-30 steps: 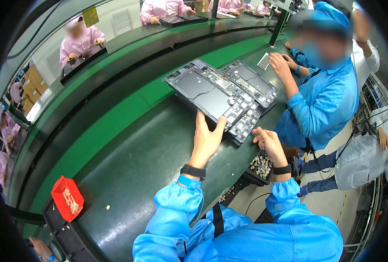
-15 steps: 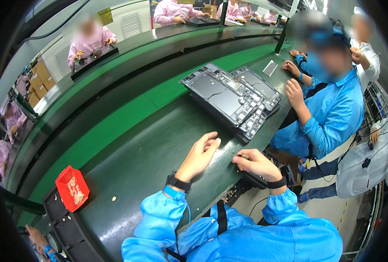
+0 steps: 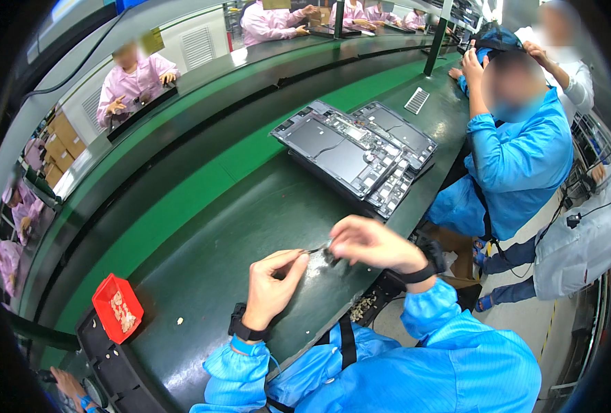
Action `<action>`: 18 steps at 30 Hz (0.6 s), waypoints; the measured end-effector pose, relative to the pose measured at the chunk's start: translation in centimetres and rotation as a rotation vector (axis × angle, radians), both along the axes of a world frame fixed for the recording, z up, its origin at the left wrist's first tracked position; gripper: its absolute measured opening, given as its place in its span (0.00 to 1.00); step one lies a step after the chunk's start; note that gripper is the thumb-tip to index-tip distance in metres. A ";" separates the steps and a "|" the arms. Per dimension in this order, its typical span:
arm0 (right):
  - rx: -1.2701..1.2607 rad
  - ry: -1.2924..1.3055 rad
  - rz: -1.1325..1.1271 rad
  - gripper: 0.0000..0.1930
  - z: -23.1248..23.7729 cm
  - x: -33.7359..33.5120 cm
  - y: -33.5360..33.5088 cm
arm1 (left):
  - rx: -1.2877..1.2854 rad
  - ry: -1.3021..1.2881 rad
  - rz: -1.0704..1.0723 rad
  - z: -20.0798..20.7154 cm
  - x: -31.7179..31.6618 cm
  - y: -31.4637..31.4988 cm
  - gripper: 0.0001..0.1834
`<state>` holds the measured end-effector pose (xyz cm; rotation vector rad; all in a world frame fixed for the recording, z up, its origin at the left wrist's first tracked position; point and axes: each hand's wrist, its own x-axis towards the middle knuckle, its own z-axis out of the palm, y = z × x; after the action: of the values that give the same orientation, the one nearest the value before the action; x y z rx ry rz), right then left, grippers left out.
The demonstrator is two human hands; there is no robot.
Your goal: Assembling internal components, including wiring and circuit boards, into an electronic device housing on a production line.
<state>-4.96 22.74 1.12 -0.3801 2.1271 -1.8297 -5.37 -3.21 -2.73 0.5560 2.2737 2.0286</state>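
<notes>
My left hand [image 3: 272, 283] is closed in a pinch above the green bench. A small, thin dark piece [image 3: 312, 250] shows at its fingertips, too small to name. Close by on the right, my right hand [image 3: 376, 244] is curled and smeared by motion. Something dark and blurred [image 3: 330, 256] shows under its fingertips, nearly meeting the left hand's piece. Beyond both hands lie opened laptop bases [image 3: 333, 148], partly overlapping, with batteries and boards exposed. Neither hand touches them.
A red bin [image 3: 115, 306] with small pale pieces stands on a black tray [image 3: 113, 365] at the left. A white slotted card [image 3: 417, 100] lies beyond the laptops. A co-worker in blue [image 3: 519, 151] sits at the right. Black bins hang below the bench edge.
My left hand has come down and left, from open to pinching. My right hand has moved left toward it. The blue-clad co-worker has raised both hands to the head.
</notes>
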 end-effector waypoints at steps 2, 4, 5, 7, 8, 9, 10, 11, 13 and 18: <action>-0.007 0.010 -0.325 0.15 1.5 -0.5 5.1 | 0.048 -0.072 -0.001 -0.2 0.0 -1.3 0.10; 0.072 0.120 -0.789 0.19 1.3 -1.6 11.0 | 0.087 -0.067 0.048 1.0 0.6 -1.9 0.09; 0.167 0.183 -0.926 0.22 0.7 -2.6 14.7 | 0.115 -0.099 0.048 1.0 0.7 -2.3 0.09; 0.309 0.075 -1.067 0.28 -0.1 -4.6 19.9 | 0.122 -0.109 0.049 0.7 0.9 -3.6 0.09; 0.324 0.013 -1.099 0.32 -0.5 -5.9 21.1 | 0.123 -0.091 0.072 1.1 1.2 -4.2 0.11; 0.287 -0.053 -1.079 0.32 -0.8 -7.0 21.8 | 0.125 -0.074 0.100 1.3 1.3 -4.9 0.11; 0.249 -0.118 -1.057 0.32 -1.1 -8.0 22.5 | 0.126 -0.057 0.127 1.4 1.4 -5.5 0.11; 0.252 -0.116 -1.052 0.32 -1.3 -8.9 22.9 | 0.149 -0.042 0.162 1.4 1.4 -6.3 0.11; 0.113 -0.265 -0.993 0.24 -1.8 -10.2 23.8 | 0.136 -0.013 0.213 1.1 1.2 -8.0 0.12; -0.155 -0.278 -0.922 0.17 -3.2 -11.4 26.2 | 0.174 0.009 0.362 0.5 0.8 -10.6 0.14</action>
<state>-16.40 48.91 -2.06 0.9314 2.1068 -2.3011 -4.53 -13.86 -2.27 0.1651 2.3592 2.4036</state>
